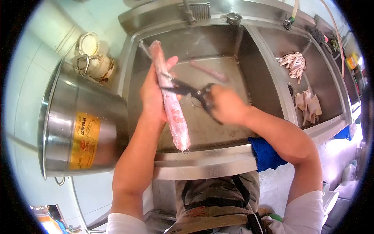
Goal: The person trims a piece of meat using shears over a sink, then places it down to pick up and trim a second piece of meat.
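Sink point(206, 165): While the snipping goes on in the air over the large left basin, the work seems best held well inside the rim, so that trimmings and drips would fall within the steel walls
Long pink piece point(173, 107): raised above the basin and slanting from the far left towards the near edge; it would cut more cleanly if its middle were well supported and turned a little at a time; its surface looks wet and glossy, pale pink under a whitish film, with redder oval patches on the lower half and a narrower far end
Left hand point(150, 93): palm turned up, fingers curved beneath and beside the piece to cradle it, one fingertip stretched out past its side; those fingers should sit well back from the blades
Right hand point(228, 105): closed round the handles, blurred; short, light squeezes with a steady wrist would give the best control
Scissors point(200, 93): dark, with the blades parted across the upper half of the piece; whether they bite into it I cannot tell; a shallow angle should spare the flesh underneath
Thin loop point(186, 151): a small curl at the near end, its material unclear, better left out of the blades' way
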### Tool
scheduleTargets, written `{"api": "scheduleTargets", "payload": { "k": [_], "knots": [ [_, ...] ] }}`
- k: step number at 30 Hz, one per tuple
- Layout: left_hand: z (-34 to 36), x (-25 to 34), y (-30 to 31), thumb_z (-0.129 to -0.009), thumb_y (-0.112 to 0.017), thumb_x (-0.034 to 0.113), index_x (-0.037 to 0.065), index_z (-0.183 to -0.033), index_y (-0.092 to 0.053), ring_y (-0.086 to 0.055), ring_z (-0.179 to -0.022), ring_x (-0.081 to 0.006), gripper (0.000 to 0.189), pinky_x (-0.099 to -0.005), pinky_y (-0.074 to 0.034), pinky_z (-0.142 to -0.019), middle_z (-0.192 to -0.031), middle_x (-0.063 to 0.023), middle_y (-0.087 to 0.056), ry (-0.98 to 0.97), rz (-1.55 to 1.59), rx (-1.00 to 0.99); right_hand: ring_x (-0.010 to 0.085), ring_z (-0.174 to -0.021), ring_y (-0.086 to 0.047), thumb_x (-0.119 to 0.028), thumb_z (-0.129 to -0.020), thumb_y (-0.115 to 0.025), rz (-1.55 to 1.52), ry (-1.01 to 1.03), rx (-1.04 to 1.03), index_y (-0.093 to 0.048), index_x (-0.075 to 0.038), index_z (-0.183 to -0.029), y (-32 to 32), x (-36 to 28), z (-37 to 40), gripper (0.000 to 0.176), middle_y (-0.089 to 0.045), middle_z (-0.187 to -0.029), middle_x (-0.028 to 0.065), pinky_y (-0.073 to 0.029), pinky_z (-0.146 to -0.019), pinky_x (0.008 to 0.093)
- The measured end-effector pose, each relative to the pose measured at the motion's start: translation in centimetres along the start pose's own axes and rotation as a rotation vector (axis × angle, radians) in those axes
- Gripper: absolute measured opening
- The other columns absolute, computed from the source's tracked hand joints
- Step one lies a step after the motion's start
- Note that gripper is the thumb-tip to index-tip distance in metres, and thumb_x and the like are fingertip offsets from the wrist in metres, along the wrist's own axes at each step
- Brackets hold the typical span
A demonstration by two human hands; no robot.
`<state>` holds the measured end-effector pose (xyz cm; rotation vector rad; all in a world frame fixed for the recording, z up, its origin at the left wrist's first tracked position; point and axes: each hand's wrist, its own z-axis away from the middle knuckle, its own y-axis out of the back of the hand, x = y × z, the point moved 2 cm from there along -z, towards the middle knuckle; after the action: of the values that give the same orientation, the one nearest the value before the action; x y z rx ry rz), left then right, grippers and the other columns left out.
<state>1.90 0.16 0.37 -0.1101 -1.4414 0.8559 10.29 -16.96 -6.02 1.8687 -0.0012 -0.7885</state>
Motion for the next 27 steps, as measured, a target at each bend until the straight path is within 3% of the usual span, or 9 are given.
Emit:
{"api": "scheduleTargets", "payload": {
  "k": [3, 6, 10, 13, 15, 18, 21, 24, 27],
  "knots": [
    [0.0, 0.1, 0.2, -0.096, -0.038, 0.044, 0.005, -0.124, -0.051, -0.045, -0.044, -0.011, 0.05, -0.0258, -0.038, -0.038, -0.061, 0.0009, -0.046, -0.01, -0.004, -0.042, 0.0349, -0.078, -0.063, -0.015, -0.079, -0.061, 0.219, -0.037, 0.076, -0.058, -0.003, -0.08, 0.0, -0.6, -0.1, 0.012, -0.06, -0.088, 0.0249, -0.05, -0.062, 0.0459],
    [0.2, -0.2, -0.1, -0.097, -0.035, 0.045, 0.005, -0.126, -0.049, -0.045, -0.043, -0.0109, 0.052, -0.0258, -0.037, -0.037, -0.061, 0.0014, -0.046, -0.056, -0.057, -0.025, 0.0339, -0.073, -0.063, -0.019, -0.08, -0.061, 0.34, 0.061, 0.027, -0.06, -0.004, -0.079, -1.2, 0.9, -0.4, 0.015, -0.061, -0.084, 0.0219, -0.05, -0.061, 0.0456],
    [0.4, 0.0, -0.2, -0.098, -0.032, 0.044, 0.005, -0.128, -0.048, -0.044, -0.043, -0.0119, 0.052, -0.0264, -0.037, -0.039, -0.061, 0.0011, -0.046, -0.054, -0.046, -0.048, 0.0358, -0.07, -0.063, -0.022, -0.081, -0.061, 0.277, 0.008, -0.049, -0.059, -0.001, -0.079, -1.2, 1.6, -0.8, 0.021, -0.062, -0.078, 0.0217, -0.05, -0.061, 0.0455],
    [1.0, 0.9, -1.3, -0.098, -0.033, 0.041, 0.005, -0.129, -0.047, -0.043, -0.043, -0.0122, 0.049, -0.0266, -0.037, -0.04, -0.061, 0.0006, -0.047, -0.045, -0.022, 0.074, 0.0405, -0.071, -0.062, -0.017, -0.079, -0.06, 0.116, -0.082, -0.035, -0.056, 0.004, -0.082, -0.4, 1.3, -0.7, 0.022, -0.062, -0.075, 0.0247, -0.051, -0.066, 0.0456],
    [0.5, 0.4, -0.4, -0.098, -0.034, 0.038, 0.005, -0.128, -0.048, -0.043, -0.044, -0.012, 0.048, -0.0263, -0.037, -0.041, -0.062, 0.0007, -0.048, -0.043, 0.007, -0.015, 0.041, -0.071, -0.061, -0.016, -0.079, -0.06, -0.055, -0.154, -0.02, -0.056, 0.004, -0.085, 0.0, 1.0, -0.5, 0.021, -0.062, -0.076, 0.0242, -0.051, -0.067, 0.0455],
    [0.2, -0.1, 0.0, -0.097, -0.035, 0.035, 0.005, -0.127, -0.05, -0.044, -0.046, -0.0116, 0.045, -0.0254, -0.036, -0.042, -0.062, 0.0006, -0.048, -0.055, -0.01, 0.016, 0.0417, -0.071, -0.06, -0.016, -0.079, -0.061, -0.036, -0.085, 0.049, -0.055, 0.005, -0.087, 0.8, -0.5, -0.5, 0.023, -0.061, -0.078, 0.023, -0.051, -0.066, 0.0447],
    [0.7, 0.0, -0.5, -0.098, -0.033, 0.037, 0.008, -0.125, -0.054, -0.044, -0.05, -0.0109, 0.045, -0.0244, -0.037, -0.044, -0.061, -0.0006, -0.047, -0.029, -0.072, 0.03, 0.0405, -0.071, -0.061, -0.016, -0.078, -0.061, 0.175, 0.07, 0.204, -0.055, 0.005, -0.09, -0.3, 0.6, -0.5, 0.025, -0.061, -0.079, 0.0219, -0.051, -0.065, 0.0447],
    [1.1, -0.3, -1.2, -0.099, -0.031, 0.04, 0.007, -0.125, -0.054, -0.043, -0.049, -0.0108, 0.048, -0.0244, -0.037, -0.045, -0.06, -0.0008, -0.045, -0.026, -0.093, 0.07, 0.0401, -0.059, -0.059, -0.02, -0.081, -0.063, 0.311, 0.057, 0.154, -0.058, 0.001, -0.084, -0.6, 1.8, -1.0, 0.022, -0.058, -0.065, 0.0199, -0.05, -0.058, 0.0459],
    [1.1, -0.5, -1.3, -0.099, -0.03, 0.041, 0.007, -0.125, -0.054, -0.042, -0.048, -0.0112, 0.049, -0.025, -0.037, -0.045, -0.059, -0.001, -0.045, -0.048, -0.112, 0.081, 0.0374, -0.058, -0.06, -0.021, -0.08, -0.064, 0.298, -0.001, 0.079, -0.058, 0.001, -0.082, 0.5, 1.3, -1.0, 0.023, -0.059, -0.065, 0.0195, -0.05, -0.056, 0.0456]
  ]
}}
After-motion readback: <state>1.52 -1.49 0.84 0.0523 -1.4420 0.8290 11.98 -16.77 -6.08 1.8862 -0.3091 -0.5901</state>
